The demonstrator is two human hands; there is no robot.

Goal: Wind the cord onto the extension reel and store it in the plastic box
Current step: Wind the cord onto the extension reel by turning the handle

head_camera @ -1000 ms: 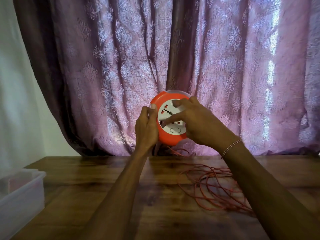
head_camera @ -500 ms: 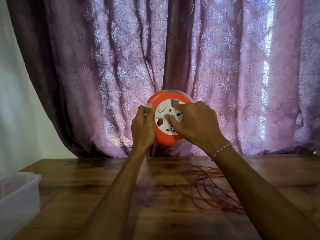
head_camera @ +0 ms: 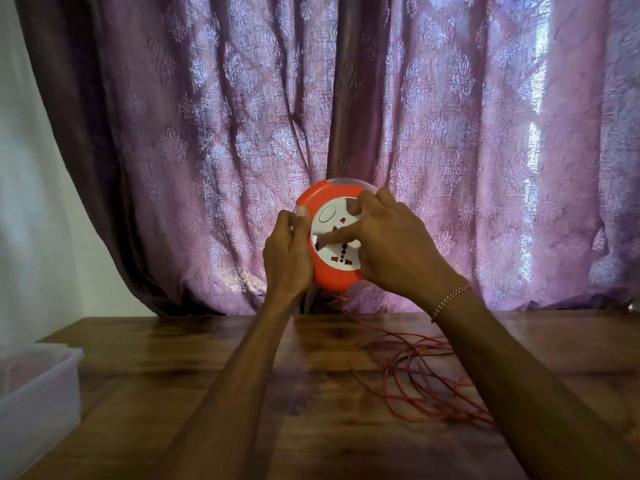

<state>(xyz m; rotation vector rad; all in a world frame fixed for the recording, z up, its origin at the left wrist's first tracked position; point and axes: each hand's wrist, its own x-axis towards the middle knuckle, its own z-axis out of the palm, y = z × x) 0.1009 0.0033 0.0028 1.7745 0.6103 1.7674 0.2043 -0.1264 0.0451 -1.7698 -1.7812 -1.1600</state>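
A translucent plastic box is seen at the desk's left edge. The orange extension reel is held above the desk, before the curtain. Its left rim is grasped by the left hand; its white socket face is pressed by the right hand. Loose orange cord is heaped on the desk, right.

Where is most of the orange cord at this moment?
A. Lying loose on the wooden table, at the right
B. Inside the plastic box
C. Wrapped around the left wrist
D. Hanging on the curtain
A: the cord lies in loose loops on the table, under the right forearm, while the plastic box stands apart at the left edge.
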